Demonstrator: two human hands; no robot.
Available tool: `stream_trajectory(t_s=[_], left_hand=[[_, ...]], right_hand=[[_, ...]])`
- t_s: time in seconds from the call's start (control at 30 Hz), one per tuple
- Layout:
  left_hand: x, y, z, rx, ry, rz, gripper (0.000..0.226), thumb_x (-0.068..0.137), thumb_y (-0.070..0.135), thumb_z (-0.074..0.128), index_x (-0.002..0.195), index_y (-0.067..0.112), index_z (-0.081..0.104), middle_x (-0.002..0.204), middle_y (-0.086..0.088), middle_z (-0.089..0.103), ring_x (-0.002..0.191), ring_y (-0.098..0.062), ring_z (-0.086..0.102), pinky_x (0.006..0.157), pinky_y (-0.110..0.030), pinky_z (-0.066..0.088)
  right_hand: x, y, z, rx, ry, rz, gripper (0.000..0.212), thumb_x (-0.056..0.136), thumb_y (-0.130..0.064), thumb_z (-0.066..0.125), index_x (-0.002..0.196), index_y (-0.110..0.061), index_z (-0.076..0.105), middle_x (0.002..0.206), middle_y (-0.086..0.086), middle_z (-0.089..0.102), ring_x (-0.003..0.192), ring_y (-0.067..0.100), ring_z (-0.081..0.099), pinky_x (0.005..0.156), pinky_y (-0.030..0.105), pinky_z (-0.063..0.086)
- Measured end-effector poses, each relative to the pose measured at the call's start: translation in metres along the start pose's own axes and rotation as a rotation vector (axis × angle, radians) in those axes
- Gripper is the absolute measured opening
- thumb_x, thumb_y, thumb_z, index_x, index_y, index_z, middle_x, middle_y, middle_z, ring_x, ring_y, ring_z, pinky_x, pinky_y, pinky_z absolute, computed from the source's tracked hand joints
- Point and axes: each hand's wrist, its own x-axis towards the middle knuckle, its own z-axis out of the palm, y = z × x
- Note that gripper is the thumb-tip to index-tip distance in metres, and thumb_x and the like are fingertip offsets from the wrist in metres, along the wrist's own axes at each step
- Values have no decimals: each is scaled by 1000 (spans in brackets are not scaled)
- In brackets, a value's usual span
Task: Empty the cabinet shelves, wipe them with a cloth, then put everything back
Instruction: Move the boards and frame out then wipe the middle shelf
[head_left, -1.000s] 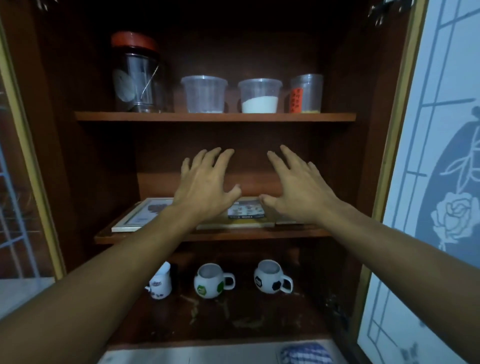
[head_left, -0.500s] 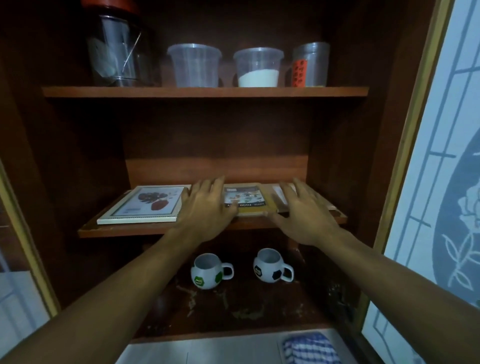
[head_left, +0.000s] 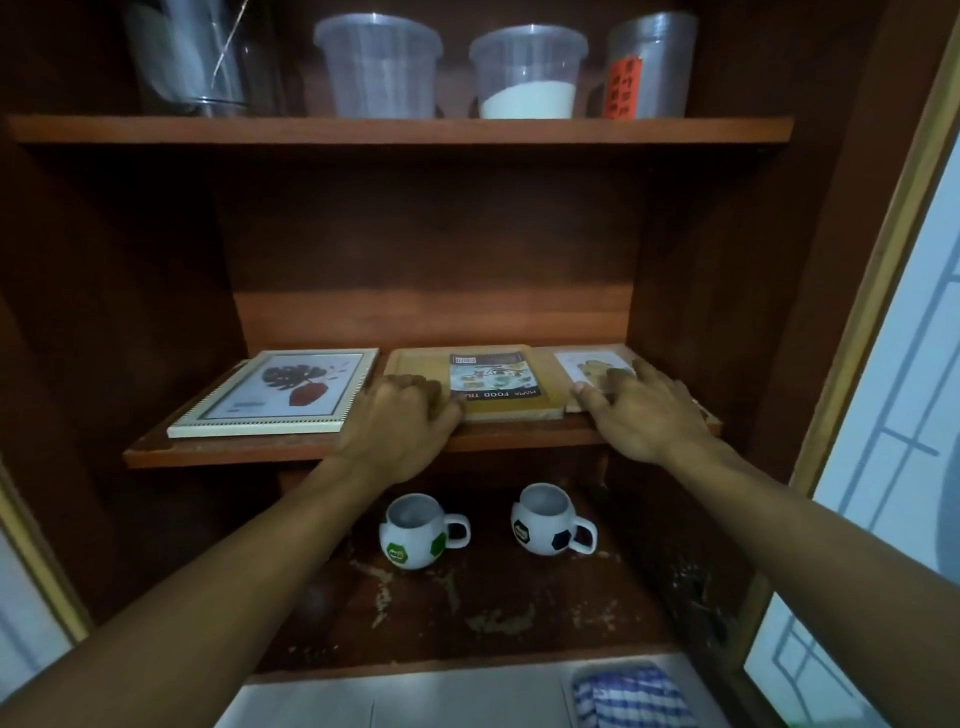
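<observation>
I'm at the emptying step: at mid-frame on the middle shelf (head_left: 234, 453) my left hand (head_left: 400, 423) curls its fingers round the wooden tray (head_left: 519, 413) at its near corner, my right hand (head_left: 647, 415) lies flat-fingered on the board (head_left: 589, 366) beside it, and next I likely must draw both out level.

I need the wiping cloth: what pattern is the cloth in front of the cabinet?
The cloth is blue-and-white checked; head view.

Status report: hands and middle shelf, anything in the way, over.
Left hand grips flat wooden tray with printed label, front-left corner. Right hand flat on pale wooden board beside it. White-framed leaf picture lies close left.
</observation>
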Motion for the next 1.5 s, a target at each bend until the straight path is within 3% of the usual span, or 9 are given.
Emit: stream_trajectory(t_s=[0.27,0.43,0.6,0.9,1.07,1.13,1.33,1.4,1.5], left_hand=[[-7,-2,-1,11,15,37,48,95,51,36,79,15,64,81,-4,63,78,-23,57,64,-29,40],[-21,-3,-9,-16,49,72,45,97,46,41,78,12,62,76,-5,59,76,-23,54,63,-28,35],[-33,-4,-13,-1,75,104,54,94,53,30,78,14,62,76,-4,62,76,-23,55,65,-31,41],[-50,-1,-20,-28,98,163,51,96,48,32,82,11,64,78,-4,64,77,-24,56,72,-37,46],[-56,-7,-21,-81,85,135,55,94,54,28,81,14,63,78,0,62,76,-19,54,73,-37,45],[-57,-9,-21,-86,68,129,54,94,55,28,79,15,61,76,1,60,76,-17,52,73,-38,46],[-57,-4,-33,-56,220,3,53,88,46,34,89,7,70,89,-13,66,90,-29,55,83,-37,44],[-59,-5,-35,24,266,-99,44,89,42,46,94,7,71,92,-18,62,94,-35,53,78,-42,47],[-61,-5,-38,-12,197,-272,34,88,42,56,99,11,66,100,-14,56,93,-32,55,69,-36,46]], right_hand=[[-3,3,6,-68,3,21,74,94,-65,14,137,-18,50,144,16,45,136,34,36,114,49,24],[-18,2,6,-73,39,18,73,94,-65,13,140,-19,48,144,14,46,136,33,35,113,47,23],[-35,2,4,-72,52,-5,73,95,-64,12,140,-19,47,145,14,45,137,32,35,113,47,23],[-54,1,-1,-40,67,-30,74,93,-67,11,140,-21,46,148,12,43,139,30,32,115,48,22],[-62,2,-5,-49,65,-42,83,84,-74,6,126,-23,56,132,9,57,124,30,48,104,47,39],[-64,1,-11,-20,62,-19,77,87,-75,17,127,-22,58,130,8,57,121,30,51,99,44,43],[-53,10,-27,129,35,122,72,90,-69,33,133,-14,51,135,13,51,121,34,49,95,45,46],[-50,14,-24,132,-3,154,72,90,-69,35,135,-14,50,136,14,50,121,34,50,94,44,47],[-48,17,-22,143,-13,168,71,90,-67,38,135,-13,49,135,15,49,120,34,50,94,42,47]])
